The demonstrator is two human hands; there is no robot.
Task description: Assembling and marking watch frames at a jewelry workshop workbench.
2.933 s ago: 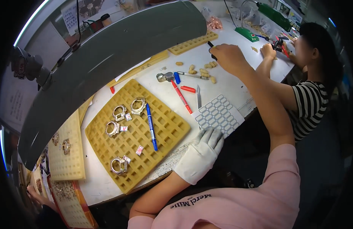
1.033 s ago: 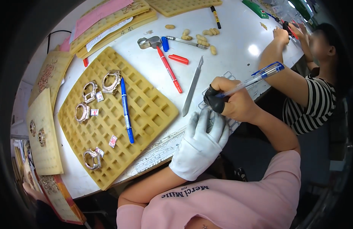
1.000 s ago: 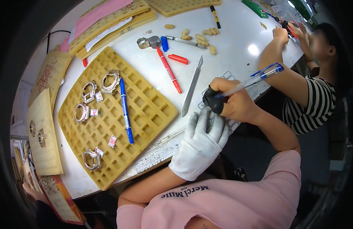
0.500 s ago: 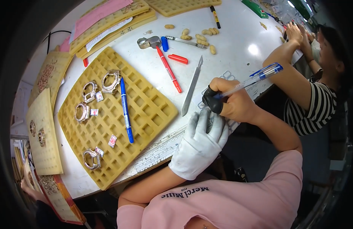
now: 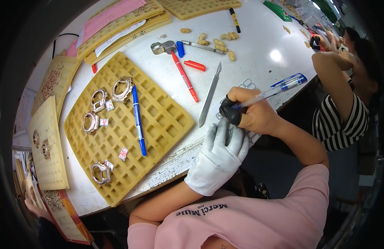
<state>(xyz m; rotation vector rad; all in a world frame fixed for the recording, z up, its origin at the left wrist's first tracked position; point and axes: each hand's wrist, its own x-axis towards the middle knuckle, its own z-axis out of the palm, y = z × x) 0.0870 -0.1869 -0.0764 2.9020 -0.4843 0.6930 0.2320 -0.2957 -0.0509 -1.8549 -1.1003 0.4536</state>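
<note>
My left hand [image 5: 217, 162], in a white glove with greyed fingertips, lies with fingers stretched out on a sheet of blue-outlined rounded cells [image 5: 248, 84] at the table's edge. My right hand [image 5: 258, 114], black covers on thumb and forefinger, grips a clear pen [image 5: 264, 94] with a blue cap on its raised end. The pen's tip is hidden behind the fingers. Left of my hands lie a scalpel [image 5: 209, 97] and a yellow waffle-grid tray [image 5: 181, 120]. On the tray rest several stone-set watch cases [image 5: 127, 86], small labels [image 5: 123, 153] and a blue marker [image 5: 139, 122].
Beyond the tray lie a red marker [image 5: 185, 76], a red cap [image 5: 195, 65], a blue cap [image 5: 180, 50], a metal folding loupe [image 5: 170, 47], and several peanuts [image 5: 220, 42]. More trays [image 5: 129, 35] are stacked at the far left. A co-worker in striped clothing [image 5: 339, 122] sits at right.
The pen in my right hand has tilted slightly lower. My gloved left hand stays put. The co-worker at right has shifted and moved the raised arm.
</note>
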